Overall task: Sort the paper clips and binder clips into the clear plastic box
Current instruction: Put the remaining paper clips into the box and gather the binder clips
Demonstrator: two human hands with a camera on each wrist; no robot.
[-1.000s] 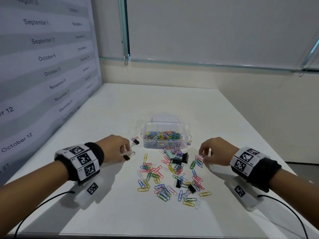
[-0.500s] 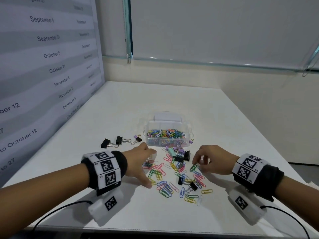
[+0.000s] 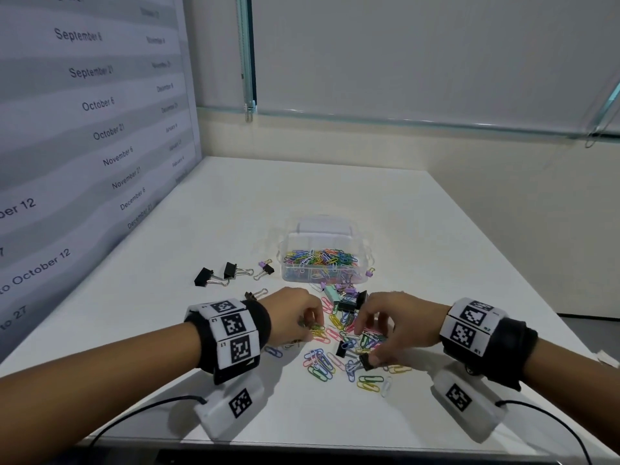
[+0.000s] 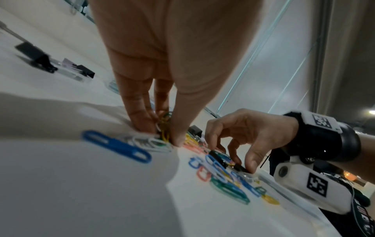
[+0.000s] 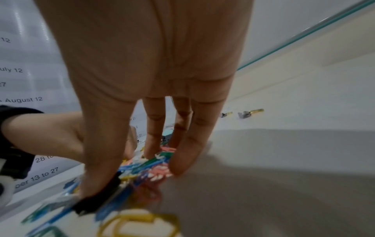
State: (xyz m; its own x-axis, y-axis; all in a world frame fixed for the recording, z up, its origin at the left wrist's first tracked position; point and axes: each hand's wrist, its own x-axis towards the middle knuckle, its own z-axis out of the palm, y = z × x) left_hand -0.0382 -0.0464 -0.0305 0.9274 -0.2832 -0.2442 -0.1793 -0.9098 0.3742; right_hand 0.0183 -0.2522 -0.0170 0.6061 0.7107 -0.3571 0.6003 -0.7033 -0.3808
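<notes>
The clear plastic box (image 3: pixel 364 263) stands mid-table, its near compartment full of coloured paper clips. In front of it lies a loose pile of paper clips (image 3: pixel 322 364) mixed with binder clips. My left hand (image 3: pixel 297 317) is at the pile's left edge, where its thumb and fingers pinch a small bunch of yellow and green paper clips (image 4: pixel 164 128). My right hand (image 3: pixel 385 330) arches over the pile's right side. Its thumb presses a black binder clip (image 3: pixel 365 361) (image 5: pixel 97 197) and its fingertips (image 5: pixel 180 166) sit on the clips beyond.
Several binder clips (image 3: pixel 229 270) lie apart in a row left of the box, and one more (image 3: pixel 251 294) sits just behind my left wrist. A wall poster runs along the table's left edge. A blue paper clip (image 4: pixel 115 146) lies near my left fingers.
My left hand left the binder clips at the left and moved right into the pile, where it now pinches paper clips. My right hand shifted left and nearer onto the pile.
</notes>
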